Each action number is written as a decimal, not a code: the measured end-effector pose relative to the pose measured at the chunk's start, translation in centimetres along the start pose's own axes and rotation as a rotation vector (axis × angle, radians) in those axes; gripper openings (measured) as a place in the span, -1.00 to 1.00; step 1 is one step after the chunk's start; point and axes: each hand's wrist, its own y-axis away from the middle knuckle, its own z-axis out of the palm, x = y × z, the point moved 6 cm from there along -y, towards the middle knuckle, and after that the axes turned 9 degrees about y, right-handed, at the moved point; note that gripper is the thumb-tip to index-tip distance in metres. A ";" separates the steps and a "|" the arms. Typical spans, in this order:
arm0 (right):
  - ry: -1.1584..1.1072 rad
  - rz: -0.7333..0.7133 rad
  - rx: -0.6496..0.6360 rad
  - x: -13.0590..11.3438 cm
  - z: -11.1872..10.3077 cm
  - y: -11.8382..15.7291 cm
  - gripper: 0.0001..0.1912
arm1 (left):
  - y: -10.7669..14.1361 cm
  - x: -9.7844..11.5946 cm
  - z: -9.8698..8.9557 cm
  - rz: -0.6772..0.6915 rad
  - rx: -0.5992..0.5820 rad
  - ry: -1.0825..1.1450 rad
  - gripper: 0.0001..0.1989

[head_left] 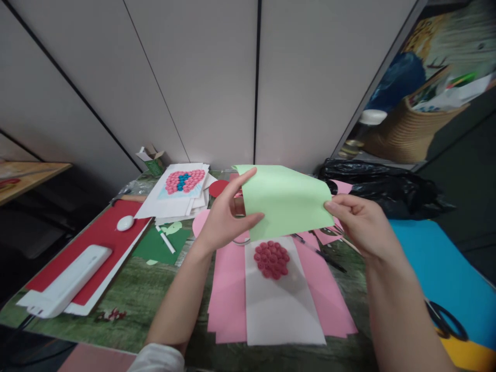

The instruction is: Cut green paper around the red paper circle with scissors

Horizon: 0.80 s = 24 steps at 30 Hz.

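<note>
A light green sheet of paper [287,201] is held up over the table between my two hands. My left hand [228,212] grips its left edge, the thumb across the lower front and the index finger at the top. At the right edge, my right hand [356,222] pinches the paper between thumb and fingers. Below it lies a white sheet [284,315] with a round cluster of dark pink paper rosettes [272,259] near its upper end. Pink paper sheets [228,299] lie under the white one, showing on both sides.
On the left are dark green paper [147,245], a marker [165,239], red paper [127,217] and a white power strip [73,279]. Behind them sits a pink-and-blue rosette picture [185,182]. Scissors [445,319], blue paper [430,248] and a black plastic bag [380,188] are on the right.
</note>
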 end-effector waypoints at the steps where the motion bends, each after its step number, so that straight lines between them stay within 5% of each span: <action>1: 0.022 -0.007 -0.014 -0.2 0.1 0.1 -0.78 | -0.2 -0.1 -0.3 0.018 0.015 -0.018 -0.34; 9: 0.156 0.010 -0.222 -1.1 2.2 0.7 -0.72 | -0.8 -0.3 -1.6 0.064 0.126 -0.219 -0.48; 24: 0.125 0.104 -0.415 -0.5 2.8 0.9 -0.80 | -0.7 0.3 -1.8 0.068 0.088 -0.327 -0.41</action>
